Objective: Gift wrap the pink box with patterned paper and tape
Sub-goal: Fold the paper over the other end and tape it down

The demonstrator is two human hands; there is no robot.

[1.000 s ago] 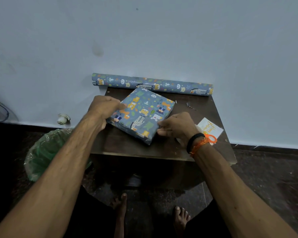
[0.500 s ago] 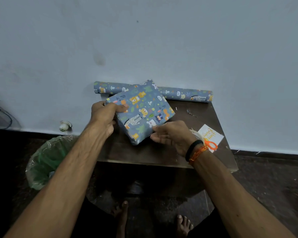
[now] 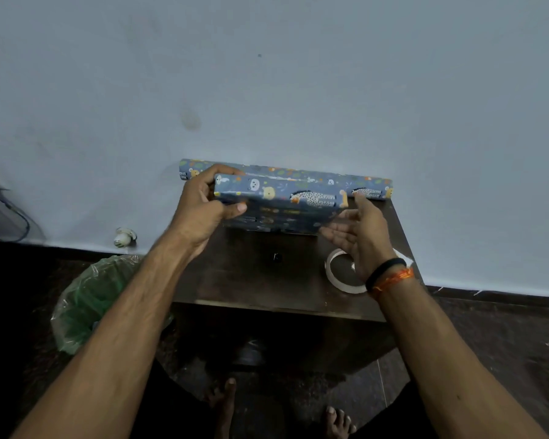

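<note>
The box (image 3: 281, 202), fully covered in blue animal-print paper, is lifted off the dark wooden table (image 3: 251, 280) and tipped up, its narrow edge facing me. My left hand (image 3: 203, 210) grips its left end, thumb under and fingers over the top. My right hand (image 3: 358, 236) is open with straight fingers against the box's lower right corner. A roll of clear tape (image 3: 341, 275) lies on the table under my right wrist. The roll of matching paper (image 3: 370, 185) lies along the wall behind the box.
A white card (image 3: 404, 258) peeks out behind my right wrist. A green plastic bin bag (image 3: 89, 302) stands on the floor left of the table. A small white object (image 3: 124, 237) and dark cables (image 3: 7, 213) sit by the wall at left. My bare feet are below the table.
The wrapped box went from lying flat on the table to being lifted and tipped up toward the wall. My right hand moved off the tape roll to the box's right corner.
</note>
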